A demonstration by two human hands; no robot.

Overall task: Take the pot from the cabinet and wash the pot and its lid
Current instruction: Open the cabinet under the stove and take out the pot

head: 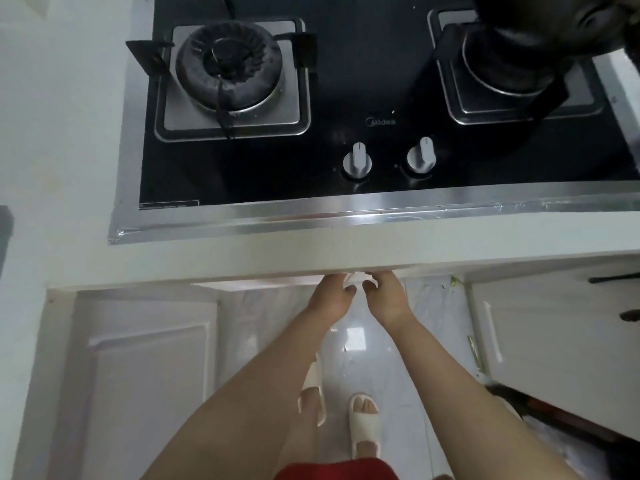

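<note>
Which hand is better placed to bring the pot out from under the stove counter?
Neither clearly: the left hand and right hand reach side by side under the counter edge. The pot itself is hidden there.

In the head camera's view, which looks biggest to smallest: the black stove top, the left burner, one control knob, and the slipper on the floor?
1. Black stove top, by far.
2. Left burner.
3. Slipper, though it lies farther from the camera, so its real size may rank differently.
4. Left control knob, smallest.
</note>
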